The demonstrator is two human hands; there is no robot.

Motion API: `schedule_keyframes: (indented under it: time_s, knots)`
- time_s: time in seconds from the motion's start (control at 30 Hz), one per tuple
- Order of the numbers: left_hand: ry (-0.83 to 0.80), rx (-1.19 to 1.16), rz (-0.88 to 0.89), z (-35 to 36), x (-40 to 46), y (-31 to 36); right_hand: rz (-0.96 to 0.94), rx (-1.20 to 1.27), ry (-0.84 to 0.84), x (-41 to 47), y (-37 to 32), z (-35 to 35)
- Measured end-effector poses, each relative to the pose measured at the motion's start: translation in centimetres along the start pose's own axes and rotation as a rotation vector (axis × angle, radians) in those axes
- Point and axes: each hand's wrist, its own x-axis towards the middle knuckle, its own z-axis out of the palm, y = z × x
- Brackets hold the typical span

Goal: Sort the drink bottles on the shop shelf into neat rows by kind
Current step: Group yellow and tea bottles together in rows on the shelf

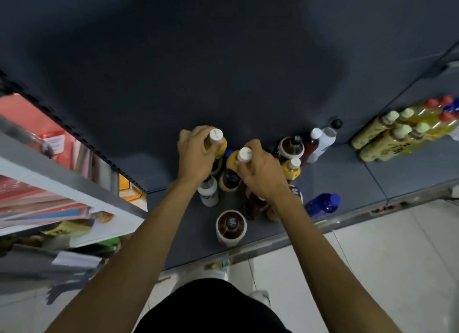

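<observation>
A dark grey metal shop shelf (347, 173) with a matching back panel runs across the view above a pale tiled floor (397, 258). Near its middle, the left hand (196, 154) curls round the neck of a yellow-labelled plastic tea bottle with a white cap (215, 135), and the right hand (263, 173) pinches the neck of a second bottle of that kind (244, 154) just beside it. Around them stand mixed kinds: a third yellow-labelled bottle (293, 168), brown drinks with dark caps (290, 146), a white bottle (208, 191), a wide brown bottle near the front edge (231, 227) and a blue bottle (323, 203). Sorting looks mid-way: the two like bottles are being paired. Next they likely need setting in line, with the third brought alongside, without knocking close neighbours.
</observation>
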Motion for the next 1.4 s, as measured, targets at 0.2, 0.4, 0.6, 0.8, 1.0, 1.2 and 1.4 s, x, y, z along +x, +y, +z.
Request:
schedule_keyframes:
  time_s: [0.2, 0.4, 0.6, 0.8, 1.0, 1.2, 1.4]
  knots:
    - [0.236, 0.048, 0.251, -2.4, -4.4, 7.1, -0.114, 0.277, 0.219, -2.9, -1.0, -5.5]
    - [0.251, -0.151, 0.415, -1.7, -8.6, 14.7, -0.049, 0.772, 0.393, -8.0, -0.5, -10.1]
    - [-0.080, -0.392, 0.285, 3.9, -11.9, 19.1, 0.074, 0.924, 0.373, -14.4, 4.9, -13.9]
    - [-0.442, -0.452, 0.160, 12.9, -15.6, 22.6, 0.357, 0.980, 0.395, -21.0, 13.2, -16.5]
    - [-0.707, -0.415, 0.106, 21.6, -16.9, 26.5, 0.552, 0.970, 0.548, -25.7, 19.5, -18.4]
    - [-0.933, -0.465, 0.117, 31.4, -18.1, 29.4, 0.702, 0.952, 0.831, -28.4, 26.2, -20.9]
    - [-0.934, -0.553, 0.041, 40.3, -15.5, 32.1, 0.877, 0.797, 0.900, -28.2, 33.7, -25.2]
